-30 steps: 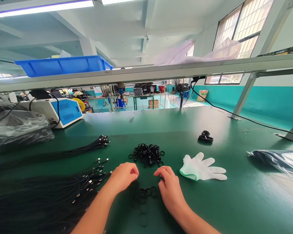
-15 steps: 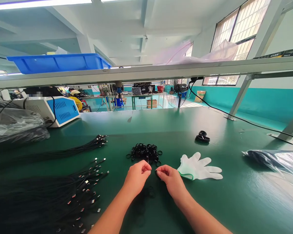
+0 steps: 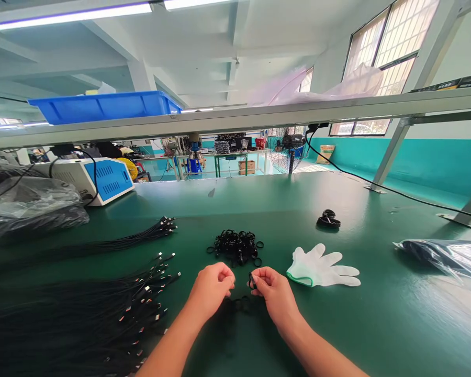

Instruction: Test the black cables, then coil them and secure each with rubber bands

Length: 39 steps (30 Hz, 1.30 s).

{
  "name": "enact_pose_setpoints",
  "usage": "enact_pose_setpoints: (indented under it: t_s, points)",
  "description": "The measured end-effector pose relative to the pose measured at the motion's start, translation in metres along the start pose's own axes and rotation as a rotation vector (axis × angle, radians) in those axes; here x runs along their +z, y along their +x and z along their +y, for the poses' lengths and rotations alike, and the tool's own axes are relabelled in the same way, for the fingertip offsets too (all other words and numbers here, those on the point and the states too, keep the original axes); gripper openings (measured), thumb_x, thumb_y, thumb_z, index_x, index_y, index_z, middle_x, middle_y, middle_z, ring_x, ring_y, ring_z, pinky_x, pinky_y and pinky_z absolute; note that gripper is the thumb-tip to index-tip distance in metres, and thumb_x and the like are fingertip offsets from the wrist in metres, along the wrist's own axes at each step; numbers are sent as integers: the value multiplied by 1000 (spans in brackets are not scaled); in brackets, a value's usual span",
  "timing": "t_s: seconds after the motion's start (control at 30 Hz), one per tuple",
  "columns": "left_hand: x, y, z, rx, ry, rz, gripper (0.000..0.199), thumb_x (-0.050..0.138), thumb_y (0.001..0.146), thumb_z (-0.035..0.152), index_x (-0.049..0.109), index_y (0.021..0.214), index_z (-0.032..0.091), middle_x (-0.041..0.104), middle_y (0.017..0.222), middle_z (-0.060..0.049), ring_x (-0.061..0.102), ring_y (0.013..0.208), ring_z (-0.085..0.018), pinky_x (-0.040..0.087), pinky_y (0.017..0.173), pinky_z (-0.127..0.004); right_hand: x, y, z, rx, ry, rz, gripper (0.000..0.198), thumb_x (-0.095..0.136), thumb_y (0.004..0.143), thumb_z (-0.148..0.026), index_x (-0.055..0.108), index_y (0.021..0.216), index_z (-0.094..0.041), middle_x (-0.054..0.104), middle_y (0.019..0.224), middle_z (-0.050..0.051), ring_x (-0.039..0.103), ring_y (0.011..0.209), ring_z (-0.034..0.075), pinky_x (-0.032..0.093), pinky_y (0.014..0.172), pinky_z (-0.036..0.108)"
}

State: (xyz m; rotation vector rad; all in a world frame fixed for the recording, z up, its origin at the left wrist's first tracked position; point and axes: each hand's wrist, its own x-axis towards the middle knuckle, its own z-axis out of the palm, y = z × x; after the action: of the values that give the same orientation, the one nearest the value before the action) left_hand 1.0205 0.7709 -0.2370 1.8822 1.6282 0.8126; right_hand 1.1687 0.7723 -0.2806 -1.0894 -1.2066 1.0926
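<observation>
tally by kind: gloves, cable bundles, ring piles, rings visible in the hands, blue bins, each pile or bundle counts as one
Gloves, white: 1
Cable bundles, far one and near one: 2
Pile of black rings: 1
Black ring in right hand: 1
Blue bin: 1
Total: 6

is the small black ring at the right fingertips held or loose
Held: the right hand pinches the small black ring between thumb and fingers.
</observation>
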Motion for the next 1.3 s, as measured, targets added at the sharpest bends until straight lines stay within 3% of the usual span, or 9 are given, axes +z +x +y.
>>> enact_pose_setpoints:
  t_s: [0.17, 0.3, 0.5, 0.57, 0.63, 0.83, 1.03, 1.17, 1.3]
  points:
    - [10, -6, 10, 0, 153, 37, 14, 49, 72, 19, 62, 69, 23, 68, 68, 1, 61, 65, -17, 38, 55, -25, 7, -8, -4, -14, -74, -43, 19, 53, 71, -38, 52, 68, -19, 60, 61, 1, 56, 55, 16, 46, 57, 29]
    - [-6, -5, 8, -57, 345, 109, 20, 45, 75, 16, 63, 70, 24, 67, 71, -4, 59, 70, -23, 34, 58, -31, 2, -7, -3, -44, -214, 15, 15, 43, 78, -33, 49, 72, -20, 61, 66, 2, 56, 62, 17, 44, 60, 29]
    - [-37, 8, -3, -44, 452, -164, 13, 65, 67, 13, 67, 68, 25, 68, 76, 1, 61, 80, -20, 41, 65, -30, 3, -10, -3, -134, -523, -28, 12, 47, 73, -17, 54, 64, -21, 57, 69, 2, 51, 72, 20, 34, 70, 34]
    - [-33, 20, -3, -79, 481, -166, 4, 63, 77, 21, 66, 80, 20, 67, 85, -1, 60, 83, -18, 45, 73, -34, 7, -12, -4, -168, -610, -62, 15, 49, 69, -11, 57, 60, -21, 59, 75, 3, 50, 79, 22, 31, 76, 37]
    - [-23, 35, -3, -134, 507, -127, 15, 56, 85, 29, 62, 90, 16, 64, 93, -3, 60, 84, -17, 48, 77, -37, 9, -14, -4, -187, -666, -104, 18, 48, 70, -11, 54, 56, -20, 59, 74, 3, 49, 78, 21, 30, 76, 38]
    - [10, 67, -5, -261, 511, -7, 22, 52, 88, 31, 59, 102, 16, 61, 103, -6, 60, 90, -19, 49, 79, -39, 12, -15, -2, -185, -729, -136, 27, 41, 83, -21, 43, 55, -18, 56, 70, 2, 49, 72, 19, 33, 72, 36]
    - [8, 57, -9, -164, 343, -5, 17, 53, 87, 31, 61, 93, 16, 63, 94, -4, 61, 83, -16, 50, 74, -36, 6, -9, 0, -226, -514, -8, 17, 39, 84, -26, 54, 80, -21, 58, 86, 4, 52, 77, 19, 38, 73, 33]
    - [0, 33, -7, 16, 162, -63, 11, 54, 84, 25, 59, 81, 16, 64, 76, 2, 61, 71, -12, 49, 66, -25, 6, -7, 1, -162, -226, 28, 31, 37, 84, -36, 54, 103, -19, 59, 100, 8, 55, 86, 20, 42, 78, 32]
    - [4, 9, 0, 86, 107, -23, 12, 48, 82, 23, 57, 75, 19, 63, 71, 4, 58, 67, -11, 44, 60, -19, 10, -6, 2, -61, -166, -96, 29, 43, 78, -36, 58, 91, -15, 63, 80, 6, 56, 68, 17, 45, 67, 29]
